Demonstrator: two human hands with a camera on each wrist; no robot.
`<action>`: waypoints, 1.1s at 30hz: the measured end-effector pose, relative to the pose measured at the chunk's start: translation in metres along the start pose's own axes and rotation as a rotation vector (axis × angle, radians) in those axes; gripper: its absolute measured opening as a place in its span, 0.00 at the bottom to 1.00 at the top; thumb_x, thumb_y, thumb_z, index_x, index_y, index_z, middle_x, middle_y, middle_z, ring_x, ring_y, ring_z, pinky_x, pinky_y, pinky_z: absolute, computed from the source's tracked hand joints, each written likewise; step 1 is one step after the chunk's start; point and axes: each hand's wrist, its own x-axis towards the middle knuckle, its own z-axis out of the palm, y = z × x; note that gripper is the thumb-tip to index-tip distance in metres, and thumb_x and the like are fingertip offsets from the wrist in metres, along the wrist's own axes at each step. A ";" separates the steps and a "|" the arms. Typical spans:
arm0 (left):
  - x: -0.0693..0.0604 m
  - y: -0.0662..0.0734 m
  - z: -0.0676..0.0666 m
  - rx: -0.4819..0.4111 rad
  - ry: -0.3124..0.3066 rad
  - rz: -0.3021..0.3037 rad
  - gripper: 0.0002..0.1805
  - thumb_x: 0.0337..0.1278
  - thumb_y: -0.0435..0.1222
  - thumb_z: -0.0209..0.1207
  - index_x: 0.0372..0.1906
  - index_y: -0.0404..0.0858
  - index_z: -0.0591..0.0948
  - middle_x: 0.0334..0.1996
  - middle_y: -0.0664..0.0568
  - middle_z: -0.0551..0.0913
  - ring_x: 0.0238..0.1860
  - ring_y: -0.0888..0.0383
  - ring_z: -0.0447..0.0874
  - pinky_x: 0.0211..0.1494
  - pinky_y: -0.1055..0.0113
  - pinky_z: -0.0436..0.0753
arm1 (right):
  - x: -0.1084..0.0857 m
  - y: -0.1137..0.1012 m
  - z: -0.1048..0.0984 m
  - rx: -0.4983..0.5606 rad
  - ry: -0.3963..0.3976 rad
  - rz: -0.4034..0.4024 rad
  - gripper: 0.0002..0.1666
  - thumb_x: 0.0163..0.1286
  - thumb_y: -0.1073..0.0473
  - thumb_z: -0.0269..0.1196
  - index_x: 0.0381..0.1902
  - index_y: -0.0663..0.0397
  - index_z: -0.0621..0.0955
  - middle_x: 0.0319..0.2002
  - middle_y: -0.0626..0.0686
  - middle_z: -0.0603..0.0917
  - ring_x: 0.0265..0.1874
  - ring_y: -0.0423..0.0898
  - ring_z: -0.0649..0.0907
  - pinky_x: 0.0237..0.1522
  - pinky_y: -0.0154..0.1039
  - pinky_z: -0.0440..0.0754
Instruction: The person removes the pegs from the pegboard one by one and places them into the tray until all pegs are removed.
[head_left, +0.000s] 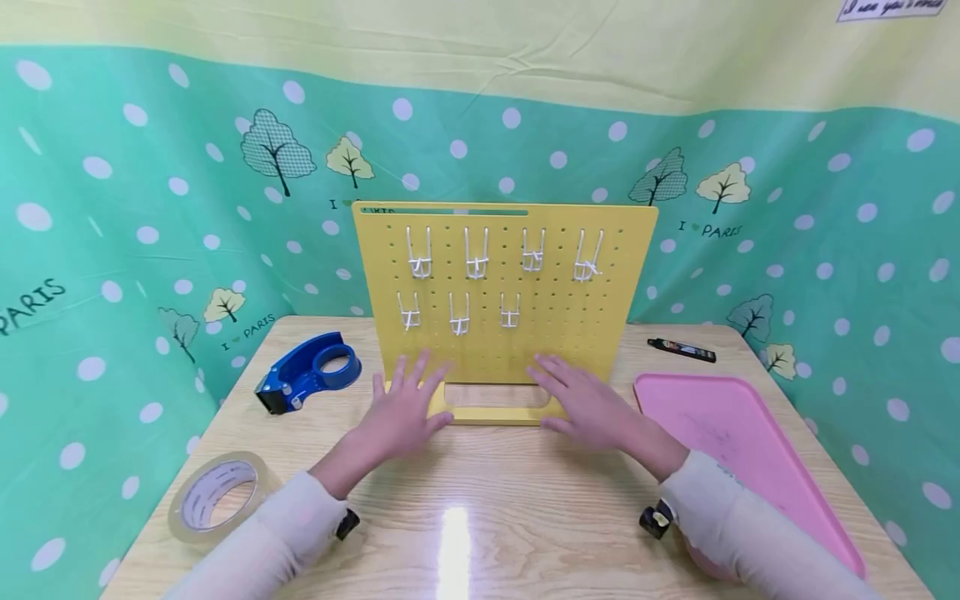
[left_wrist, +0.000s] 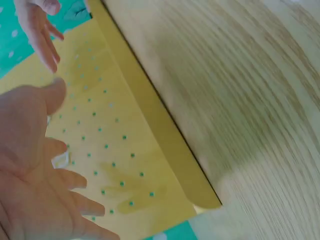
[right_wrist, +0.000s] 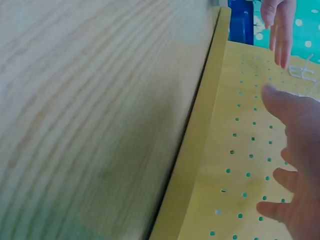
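Observation:
A yellow pegboard (head_left: 562, 325) stands upright at the back of the table on a yellow base (head_left: 495, 416). Several white wire hooks (head_left: 477, 252) hang on it in two rows. My left hand (head_left: 405, 417), fingers spread, is over the left part of the base. Over its right part is my right hand (head_left: 588, 406), its fingers likewise extended. Neither hand holds anything; whether they touch the board cannot be told. In the left wrist view my left palm (left_wrist: 30, 165) faces the perforated panel. The right wrist view shows my right hand (right_wrist: 302, 155) beside the holes.
To the left are a blue tape dispenser (head_left: 311, 372) and a roll of clear tape (head_left: 258, 483). A pink tray (head_left: 720, 417) lies on the right, partly behind my right sleeve. A black pen-like cutter (head_left: 681, 350) lies behind it. Patterned green cloth (head_left: 487, 125) surrounds the table.

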 end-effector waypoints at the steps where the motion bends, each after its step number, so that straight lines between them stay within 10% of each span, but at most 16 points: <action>1: -0.001 -0.004 -0.003 -0.021 0.022 -0.007 0.42 0.70 0.55 0.58 0.81 0.50 0.56 0.82 0.39 0.48 0.79 0.27 0.45 0.69 0.18 0.51 | 0.002 0.001 -0.001 -0.001 0.037 -0.004 0.46 0.70 0.45 0.67 0.77 0.57 0.63 0.78 0.61 0.64 0.76 0.61 0.67 0.72 0.61 0.69; 14: 0.011 -0.065 -0.052 -0.296 0.302 -0.278 0.33 0.75 0.42 0.52 0.76 0.30 0.60 0.69 0.31 0.69 0.68 0.33 0.70 0.67 0.38 0.75 | 0.055 0.002 -0.013 0.052 0.488 0.136 0.23 0.66 0.57 0.71 0.58 0.54 0.82 0.50 0.56 0.86 0.43 0.51 0.86 0.33 0.39 0.87; 24: 0.052 -0.079 -0.072 -0.739 0.443 -0.301 0.31 0.78 0.46 0.51 0.79 0.45 0.60 0.69 0.37 0.73 0.68 0.39 0.75 0.67 0.43 0.79 | 0.092 0.001 -0.005 0.107 0.660 0.120 0.17 0.63 0.60 0.73 0.50 0.53 0.86 0.40 0.54 0.87 0.34 0.48 0.86 0.34 0.37 0.85; 33: 0.071 -0.074 -0.069 -0.799 0.553 -0.295 0.26 0.75 0.43 0.56 0.72 0.42 0.70 0.54 0.37 0.82 0.53 0.43 0.82 0.56 0.52 0.84 | 0.105 -0.003 -0.004 0.033 0.720 0.113 0.10 0.66 0.58 0.72 0.44 0.53 0.87 0.40 0.54 0.88 0.33 0.48 0.87 0.33 0.38 0.87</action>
